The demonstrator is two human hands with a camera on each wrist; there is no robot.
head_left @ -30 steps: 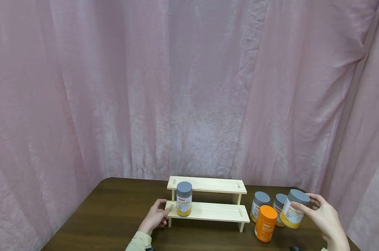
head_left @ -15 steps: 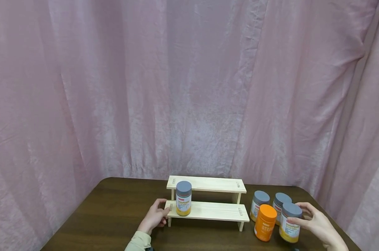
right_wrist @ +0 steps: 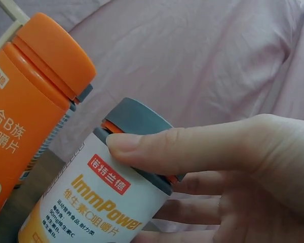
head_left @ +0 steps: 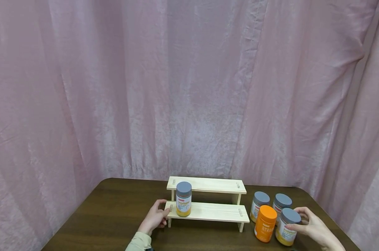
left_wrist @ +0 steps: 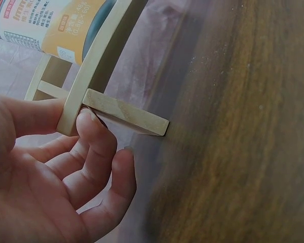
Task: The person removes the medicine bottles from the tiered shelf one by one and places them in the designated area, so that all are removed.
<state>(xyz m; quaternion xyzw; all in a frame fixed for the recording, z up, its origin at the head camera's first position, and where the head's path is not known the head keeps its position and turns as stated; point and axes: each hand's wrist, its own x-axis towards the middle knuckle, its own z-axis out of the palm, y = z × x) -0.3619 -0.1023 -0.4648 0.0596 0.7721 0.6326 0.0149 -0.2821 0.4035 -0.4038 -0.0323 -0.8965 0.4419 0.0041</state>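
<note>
My left hand [head_left: 155,217] pinches the left end of the lower board of a two-tier wooden shelf [head_left: 217,211], thumb on top and fingers curled beneath, as the left wrist view shows. Just right of that thumb a grey-capped supplement bottle [head_left: 184,204] stands upright on the lower board. At the table's right side my right hand [head_left: 313,228] grips another grey-capped supplement bottle [right_wrist: 99,190] near its cap, thumb in front and fingers behind. Left of it, in the right wrist view, stands an orange supplement bottle [right_wrist: 28,109], close but apart.
Two more grey-capped bottles, one at the back left [head_left: 259,205] and one at the back right [head_left: 281,205], stand behind the orange one. All are on the dark wooden table [head_left: 120,202]. A pink curtain [head_left: 192,87] hangs behind the table.
My right hand has brought its bottle down and leftward from a raised, tilted position to the front of the group, beside the orange bottle. The left hand and shelf look unmoved.
</note>
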